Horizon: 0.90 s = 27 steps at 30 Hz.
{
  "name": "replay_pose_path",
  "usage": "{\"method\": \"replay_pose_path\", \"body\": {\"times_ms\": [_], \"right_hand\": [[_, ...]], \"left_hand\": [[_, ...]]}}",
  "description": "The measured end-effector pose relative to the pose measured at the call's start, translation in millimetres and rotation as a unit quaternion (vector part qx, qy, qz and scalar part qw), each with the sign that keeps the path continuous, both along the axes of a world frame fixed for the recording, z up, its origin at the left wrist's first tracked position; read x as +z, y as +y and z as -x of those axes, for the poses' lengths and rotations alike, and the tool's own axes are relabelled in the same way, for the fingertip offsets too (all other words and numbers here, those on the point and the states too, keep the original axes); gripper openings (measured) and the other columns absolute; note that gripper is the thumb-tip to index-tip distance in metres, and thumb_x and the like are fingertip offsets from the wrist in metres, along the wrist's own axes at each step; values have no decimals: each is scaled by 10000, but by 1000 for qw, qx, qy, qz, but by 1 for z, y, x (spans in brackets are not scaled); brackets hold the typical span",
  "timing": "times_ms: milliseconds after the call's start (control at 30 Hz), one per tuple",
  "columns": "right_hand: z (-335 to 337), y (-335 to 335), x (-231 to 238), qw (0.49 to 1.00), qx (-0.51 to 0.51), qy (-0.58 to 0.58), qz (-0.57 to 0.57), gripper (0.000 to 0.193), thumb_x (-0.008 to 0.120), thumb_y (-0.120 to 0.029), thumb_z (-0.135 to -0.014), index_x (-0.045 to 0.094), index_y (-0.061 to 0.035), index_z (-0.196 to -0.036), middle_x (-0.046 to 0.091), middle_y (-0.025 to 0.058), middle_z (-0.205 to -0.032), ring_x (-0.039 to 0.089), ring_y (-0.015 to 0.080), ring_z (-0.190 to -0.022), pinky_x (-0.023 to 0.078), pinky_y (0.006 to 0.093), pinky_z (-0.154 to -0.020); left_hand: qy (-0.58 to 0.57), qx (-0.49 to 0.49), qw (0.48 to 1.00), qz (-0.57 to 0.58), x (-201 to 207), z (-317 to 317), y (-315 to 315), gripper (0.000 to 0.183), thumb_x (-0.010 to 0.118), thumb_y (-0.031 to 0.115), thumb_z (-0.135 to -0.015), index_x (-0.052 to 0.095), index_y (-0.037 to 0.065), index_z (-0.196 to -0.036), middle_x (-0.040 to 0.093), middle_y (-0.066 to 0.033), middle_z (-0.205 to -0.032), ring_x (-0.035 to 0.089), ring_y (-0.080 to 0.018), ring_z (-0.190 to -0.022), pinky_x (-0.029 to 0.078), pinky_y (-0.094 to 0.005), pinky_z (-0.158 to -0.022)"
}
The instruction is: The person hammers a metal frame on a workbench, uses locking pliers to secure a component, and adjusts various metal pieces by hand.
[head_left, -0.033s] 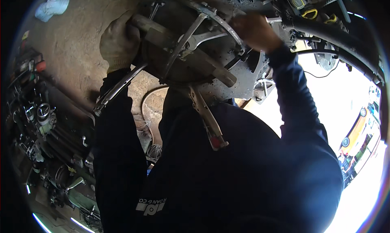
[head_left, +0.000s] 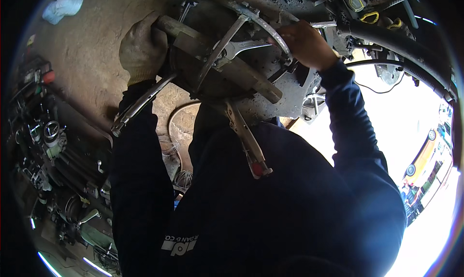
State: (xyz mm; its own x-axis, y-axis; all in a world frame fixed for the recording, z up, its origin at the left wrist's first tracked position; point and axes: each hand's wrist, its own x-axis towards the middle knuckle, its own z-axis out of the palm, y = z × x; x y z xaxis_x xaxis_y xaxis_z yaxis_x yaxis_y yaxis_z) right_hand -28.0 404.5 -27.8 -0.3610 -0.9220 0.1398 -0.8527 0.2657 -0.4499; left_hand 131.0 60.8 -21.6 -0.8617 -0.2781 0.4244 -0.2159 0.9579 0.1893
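My left hand (head_left: 143, 49), in a worn work glove, closes round the upper end of a thick metal bar (head_left: 263, 87). The bar lies slantwise across a dark round metal plate (head_left: 186, 74). My bare right hand (head_left: 308, 45) is closed on the far end of a wrench (head_left: 249, 44); its fingertips are partly hidden behind a curved metal strip (head_left: 270, 28). The wrench's jaw sits at the middle of the bar, beside a flat cross strip (head_left: 220, 52). Locking pliers (head_left: 244, 137) jut from the plate's near edge, and a second metal clamp handle (head_left: 140, 108) passes over my left forearm.
Metal parts crowd the rack (head_left: 63, 156) at left. A thick dark pipe (head_left: 391, 38) and a tape measure (head_left: 356, 1) are at upper right. A hose (head_left: 171, 125) curves over the floor by my legs. A white bundle (head_left: 63, 9) lies at upper left.
My right hand has shifted slightly toward me, and the wrench's handle has swung a little the same way. My left hand and the bar look still.
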Motion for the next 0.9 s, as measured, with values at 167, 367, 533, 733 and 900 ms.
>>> {"method": "replay_pose_path", "body": {"times_ms": [167,367,533,733,900], "right_hand": [[4,-9,34,983,-135,-111,-62,366,681,-503,-907,793,-165,-987,750,70,-801,728,250,-733,585,392,-754],[18,-19,44,985,-78,-100,-115,264,727,-342,-921,770,-84,-954,751,89,-925,718,245,-812,566,360,-770],[36,-1,42,968,-90,-187,-145,277,715,-358,-925,769,-89,-967,741,92,-892,702,253,-790,557,369,-749],[47,-38,73,988,-38,-7,-147,370,645,-460,-937,799,-124,-958,737,105,-981,669,290,-964,499,439,-885],[81,-71,82,978,84,-23,-188,362,633,-443,-946,801,-122,-938,743,98,-975,673,285,-938,515,443,-866]], "left_hand": [[8,-18,1000,-2,-7,-1,-7,346,653,174,-807,705,220,-1147,737,-112,-966,710,-336,-872,574,-454,-764],[-30,13,999,3,-2,1,-2,356,649,175,-804,707,244,-1148,733,-119,-960,710,-342,-875,575,-458,-769],[-27,12,1000,-5,-2,2,1,346,640,185,-816,706,248,-1150,734,-112,-1007,708,-334,-908,574,-450,-789],[-18,4,1000,-5,1,-5,-1,329,639,218,-836,708,238,-1157,735,-102,-1032,708,-327,-926,569,-454,-803],[-45,6,999,-29,-1,6,-1,326,632,240,-847,714,217,-1161,738,-108,-1012,707,-337,-925,564,-460,-806]]}}
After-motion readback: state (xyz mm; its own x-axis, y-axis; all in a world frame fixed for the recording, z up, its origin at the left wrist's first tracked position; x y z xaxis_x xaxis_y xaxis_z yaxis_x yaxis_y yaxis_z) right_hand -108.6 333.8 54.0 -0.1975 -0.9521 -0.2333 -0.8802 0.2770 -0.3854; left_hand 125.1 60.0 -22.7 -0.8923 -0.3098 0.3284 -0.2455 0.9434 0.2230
